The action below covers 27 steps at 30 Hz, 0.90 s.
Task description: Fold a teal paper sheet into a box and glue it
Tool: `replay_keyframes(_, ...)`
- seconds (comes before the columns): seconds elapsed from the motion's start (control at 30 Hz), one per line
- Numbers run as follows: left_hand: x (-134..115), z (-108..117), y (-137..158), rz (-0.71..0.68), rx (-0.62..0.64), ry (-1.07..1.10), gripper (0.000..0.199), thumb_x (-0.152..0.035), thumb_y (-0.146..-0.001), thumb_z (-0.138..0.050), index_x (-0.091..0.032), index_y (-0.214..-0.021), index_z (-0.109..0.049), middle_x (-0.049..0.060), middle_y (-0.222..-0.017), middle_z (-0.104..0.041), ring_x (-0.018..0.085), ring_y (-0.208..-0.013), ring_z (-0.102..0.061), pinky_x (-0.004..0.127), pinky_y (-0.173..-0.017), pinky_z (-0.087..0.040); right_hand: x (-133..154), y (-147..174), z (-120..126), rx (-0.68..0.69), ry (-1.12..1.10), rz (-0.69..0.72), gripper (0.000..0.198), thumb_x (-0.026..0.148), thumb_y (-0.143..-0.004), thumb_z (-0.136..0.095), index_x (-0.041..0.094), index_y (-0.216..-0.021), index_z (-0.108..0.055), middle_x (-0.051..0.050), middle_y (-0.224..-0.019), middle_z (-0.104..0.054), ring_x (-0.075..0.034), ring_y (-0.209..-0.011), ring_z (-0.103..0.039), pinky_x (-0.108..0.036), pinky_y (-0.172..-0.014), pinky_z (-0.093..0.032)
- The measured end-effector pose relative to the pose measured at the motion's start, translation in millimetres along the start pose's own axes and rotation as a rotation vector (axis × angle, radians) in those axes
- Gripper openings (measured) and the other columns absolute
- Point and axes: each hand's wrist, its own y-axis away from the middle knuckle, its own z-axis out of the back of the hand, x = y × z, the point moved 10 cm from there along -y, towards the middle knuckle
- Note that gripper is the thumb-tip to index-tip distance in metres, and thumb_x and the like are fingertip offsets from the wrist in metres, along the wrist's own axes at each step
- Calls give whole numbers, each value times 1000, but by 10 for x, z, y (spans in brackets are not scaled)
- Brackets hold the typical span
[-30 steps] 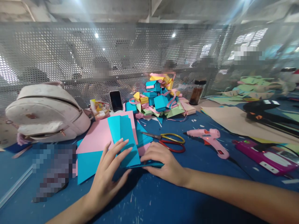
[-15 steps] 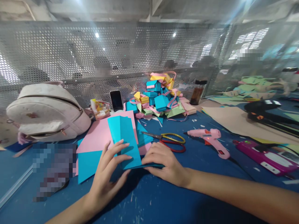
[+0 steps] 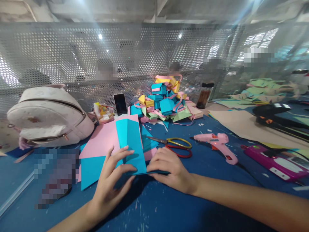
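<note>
A folded sheet of bright blue paper [image 3: 134, 138] stands raised between my hands, a crease running down its upper part. Its lower edge is pinched by my left hand [image 3: 113, 180], fingertips on the face and thumb below the fold. My right hand [image 3: 169, 166] grips the folded strip at the lower right between thumb and curled fingers. Behind the sheet lie pink paper [image 3: 103, 138] and more blue paper [image 3: 90, 169]. Scissors [image 3: 178, 143] with yellow and red handles rest just beyond my right hand.
Folded paper boxes [image 3: 166, 100] are heaped at the back. To the right lie a pink glue gun [image 3: 214, 141], a magenta power strip [image 3: 275, 164] and a black stapler [image 3: 272, 114]. A white backpack [image 3: 50, 116], phone [image 3: 120, 104] and dark bottle [image 3: 205, 95] stand along the mesh partition [image 3: 145, 48].
The raised part of the blue paper has swung slightly to the right and stands more upright. My left fingers have shifted a little with it; my right hand stays in place.
</note>
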Motion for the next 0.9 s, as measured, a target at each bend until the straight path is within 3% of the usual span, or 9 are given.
replay_keyframes(0.9, -24, 20, -20, 28, -3, -15, 23, -4, -87, -57, -24, -99, -57, 8, -127, -54, 24, -127, -48, 56, -117, -19, 58, 14, -6, 7, 39, 57, 10, 23, -93, -60, 19, -97, -68, -3, -84, -67, -17, -78, -54, -34, -71, -37)
